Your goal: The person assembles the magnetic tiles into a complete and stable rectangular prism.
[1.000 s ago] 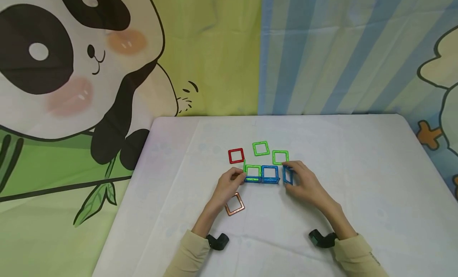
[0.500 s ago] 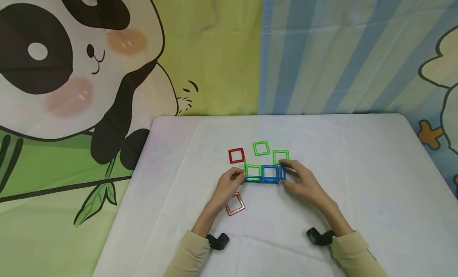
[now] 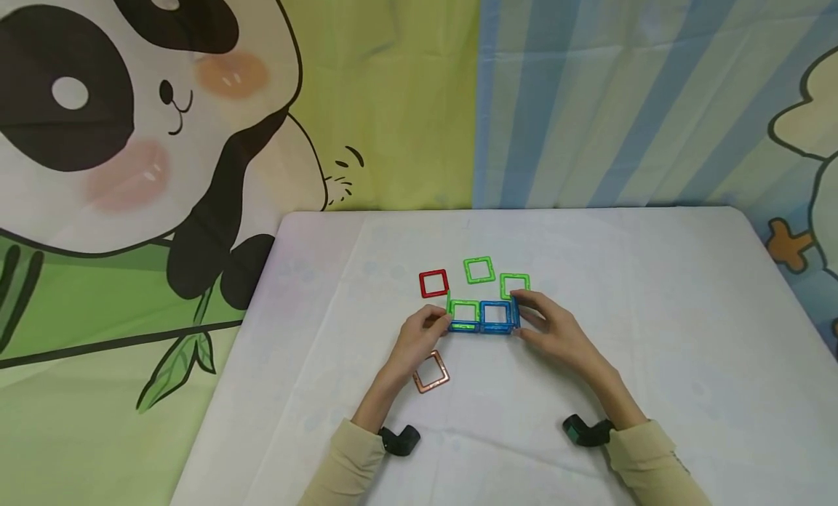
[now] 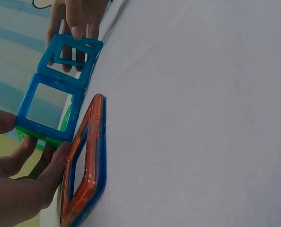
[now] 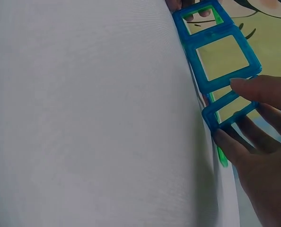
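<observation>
Gripping a small structure [image 3: 481,329] of square frames at its two ends, we have it resting on the white table [image 3: 641,288]. A green floor frame [image 3: 465,302] and a blue floor frame [image 3: 495,302] lie side by side, and two blue front frames [image 3: 497,331] stand along the near edge. Our left hand [image 3: 414,340] pinches the left end with thumb and fingertips, where a green end frame [image 3: 449,302] stands upright. Our right hand [image 3: 558,331] pinches the upright blue end frame [image 3: 516,313] at the right; we cannot tell whether it touches the rest or sits just beside it. Beyond the structure lie a red frame [image 3: 435,295] and two loose green frames [image 3: 479,259], one of them close to our right fingertips. A copper frame [image 3: 433,385] lies nearer us, partly hidden behind the left hand. A patterned backdrop [image 3: 393,91] hangs behind the table.
</observation>
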`<state>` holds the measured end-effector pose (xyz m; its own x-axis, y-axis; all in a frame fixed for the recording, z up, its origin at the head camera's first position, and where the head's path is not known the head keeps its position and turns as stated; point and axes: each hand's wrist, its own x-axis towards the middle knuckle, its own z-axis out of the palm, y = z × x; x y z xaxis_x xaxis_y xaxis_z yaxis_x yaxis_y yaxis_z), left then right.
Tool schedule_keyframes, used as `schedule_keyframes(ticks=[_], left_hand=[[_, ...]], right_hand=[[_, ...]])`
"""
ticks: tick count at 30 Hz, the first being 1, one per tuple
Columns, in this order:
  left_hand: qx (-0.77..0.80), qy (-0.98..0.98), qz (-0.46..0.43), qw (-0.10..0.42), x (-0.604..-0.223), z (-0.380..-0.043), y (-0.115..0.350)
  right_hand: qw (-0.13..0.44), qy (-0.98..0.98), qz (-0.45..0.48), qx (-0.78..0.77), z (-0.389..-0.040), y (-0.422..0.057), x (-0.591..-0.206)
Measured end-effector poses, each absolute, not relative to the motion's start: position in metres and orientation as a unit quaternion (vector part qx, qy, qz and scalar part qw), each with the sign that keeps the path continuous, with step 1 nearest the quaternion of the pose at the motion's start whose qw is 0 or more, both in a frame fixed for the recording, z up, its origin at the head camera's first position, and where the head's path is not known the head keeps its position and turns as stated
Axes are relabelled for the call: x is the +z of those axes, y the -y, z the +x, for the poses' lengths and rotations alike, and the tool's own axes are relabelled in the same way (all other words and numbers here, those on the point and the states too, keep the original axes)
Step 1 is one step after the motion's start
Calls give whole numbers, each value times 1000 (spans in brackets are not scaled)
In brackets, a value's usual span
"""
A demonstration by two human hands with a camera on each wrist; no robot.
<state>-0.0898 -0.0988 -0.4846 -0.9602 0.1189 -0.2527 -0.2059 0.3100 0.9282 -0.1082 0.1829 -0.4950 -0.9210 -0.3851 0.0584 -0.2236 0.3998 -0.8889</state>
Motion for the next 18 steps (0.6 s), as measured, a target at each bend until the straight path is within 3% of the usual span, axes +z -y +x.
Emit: schedule_keyframes(ticks=[18], left_hand=[[589,-796,-30,139,-486,-90,98]], right_hand=[[127,-764,-188,-605,-110,-185,-499]])
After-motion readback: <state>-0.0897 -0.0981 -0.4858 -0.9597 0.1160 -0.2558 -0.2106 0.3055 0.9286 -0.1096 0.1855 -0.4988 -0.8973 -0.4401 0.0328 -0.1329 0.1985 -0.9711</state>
